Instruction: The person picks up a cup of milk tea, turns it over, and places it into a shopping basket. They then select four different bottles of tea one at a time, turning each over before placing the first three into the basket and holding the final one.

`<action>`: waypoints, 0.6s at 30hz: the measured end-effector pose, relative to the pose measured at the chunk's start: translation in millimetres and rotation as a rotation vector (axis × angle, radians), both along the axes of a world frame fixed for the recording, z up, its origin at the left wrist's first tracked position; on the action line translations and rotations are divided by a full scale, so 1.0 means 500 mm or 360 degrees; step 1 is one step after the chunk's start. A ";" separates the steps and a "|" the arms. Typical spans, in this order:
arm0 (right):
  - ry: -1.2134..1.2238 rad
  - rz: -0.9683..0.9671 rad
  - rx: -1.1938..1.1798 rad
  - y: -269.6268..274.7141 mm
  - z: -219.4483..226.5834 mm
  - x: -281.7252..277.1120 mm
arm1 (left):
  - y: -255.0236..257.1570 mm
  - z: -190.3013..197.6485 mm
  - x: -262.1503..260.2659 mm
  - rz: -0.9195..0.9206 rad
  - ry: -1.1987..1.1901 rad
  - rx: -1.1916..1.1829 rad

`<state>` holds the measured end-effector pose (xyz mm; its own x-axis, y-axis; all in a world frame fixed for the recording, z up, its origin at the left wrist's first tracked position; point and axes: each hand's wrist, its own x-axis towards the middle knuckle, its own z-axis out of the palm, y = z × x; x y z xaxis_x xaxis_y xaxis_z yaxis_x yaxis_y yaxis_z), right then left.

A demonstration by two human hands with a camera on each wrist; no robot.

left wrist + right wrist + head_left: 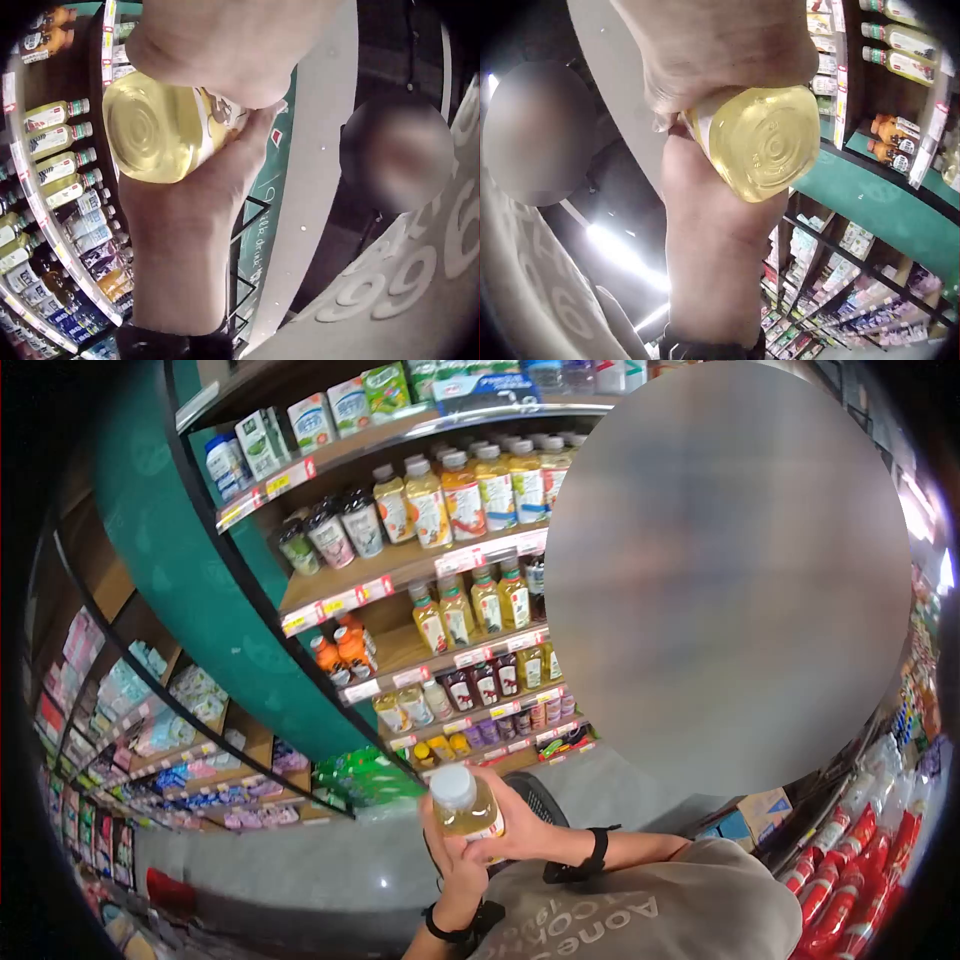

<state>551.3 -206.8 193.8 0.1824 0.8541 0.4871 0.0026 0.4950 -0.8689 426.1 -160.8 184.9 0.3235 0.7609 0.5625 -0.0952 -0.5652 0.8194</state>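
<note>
A clear plastic bottle of pale yellow drink, with a white cap and a printed label, stands upright between my two hands in front of my body. My left hand grips it from the lower left side. From the other side my right hand wraps round it, the thumb lying across the front near the label. Both wrist views look up at the bottle's bare ridged base. There the palms of my left hand and right hand press against its sides.
Drink shelves rise ahead, lined with juice bottles, cartons and cups. A green panel separates them from shelves of packaged goods on the left. Red-wrapped packs stand at the lower right. Grey floor lies below.
</note>
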 end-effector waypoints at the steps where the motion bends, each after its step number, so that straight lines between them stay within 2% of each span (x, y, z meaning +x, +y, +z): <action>1: -0.0044 -0.0047 0.0020 -0.004 0.007 0.004 | 0.003 0.022 0.010 0.0054 0.0038 0.0231; 2: 0.0018 -0.0009 -0.0031 -0.015 0.021 -0.001 | -0.008 0.046 0.014 0.0110 0.0180 0.0227; 5: -0.0098 -0.0031 -0.0139 -0.045 0.049 0.004 | -0.041 0.043 0.034 0.0094 -0.0153 0.0094; 9: -0.0323 -0.0106 0.0028 -0.088 0.072 0.013 | -0.063 0.009 0.030 0.0066 -0.0214 0.0318; 13: -0.0429 -0.0162 0.0168 -0.103 0.101 0.028 | -0.067 0.015 0.038 -0.0205 -0.0414 0.0209; 16: -0.0367 -0.0068 0.0005 -0.119 0.107 0.055 | -0.071 -0.034 0.039 -0.0379 -0.0367 -0.0076; 18: -0.0235 -0.0102 0.0040 -0.124 0.103 0.073 | -0.045 -0.039 0.023 -0.0389 -0.0058 0.0147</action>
